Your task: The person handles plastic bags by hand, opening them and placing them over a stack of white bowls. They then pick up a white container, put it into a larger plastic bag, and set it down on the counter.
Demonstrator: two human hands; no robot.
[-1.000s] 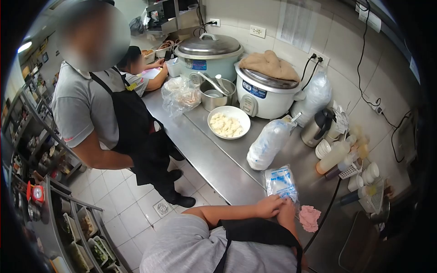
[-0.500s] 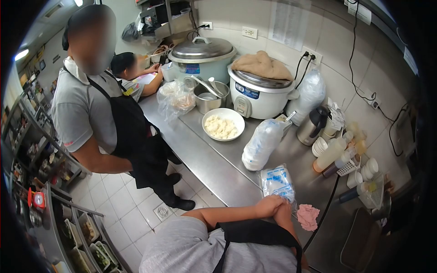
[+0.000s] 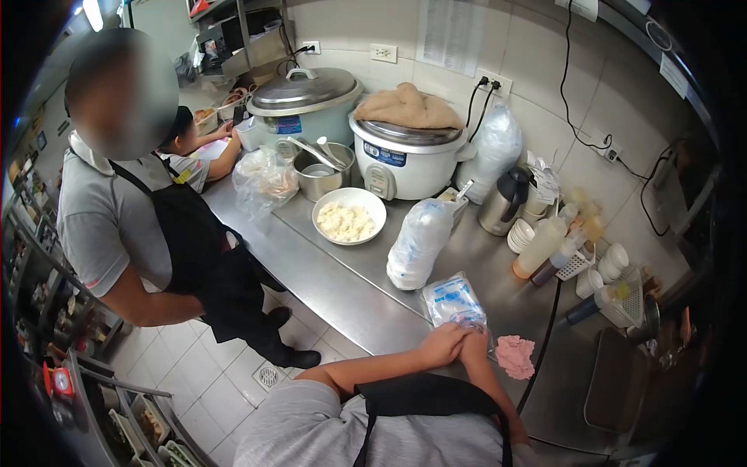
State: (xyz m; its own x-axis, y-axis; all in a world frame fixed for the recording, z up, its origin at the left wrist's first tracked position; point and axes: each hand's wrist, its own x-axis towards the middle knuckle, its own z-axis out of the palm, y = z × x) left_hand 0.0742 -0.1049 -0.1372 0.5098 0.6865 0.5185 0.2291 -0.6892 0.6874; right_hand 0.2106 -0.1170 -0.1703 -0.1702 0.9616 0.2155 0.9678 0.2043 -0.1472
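My left hand is closed and pressed against my right hand, which is closed too. The two meet at the near end of a clear plastic packet with blue print, lying on the steel counter. What the fingers hold, if anything, is hidden. Just right of them lies a crumpled pink cloth. Beyond the packet a tall plastic-wrapped stack leans on the counter. A white bowl of pale, crumbly food stands farther left.
A rice cooker with a brown cloth, a larger cooker and a metal pot line the wall. Bottles, a thermos jug and a black cable stand right. A person in a black apron stands left; another is behind.
The view has shifted a little, so the counter things appear farther left. My hands stay together by the packet. The nearby person keeps standing with much the same posture.
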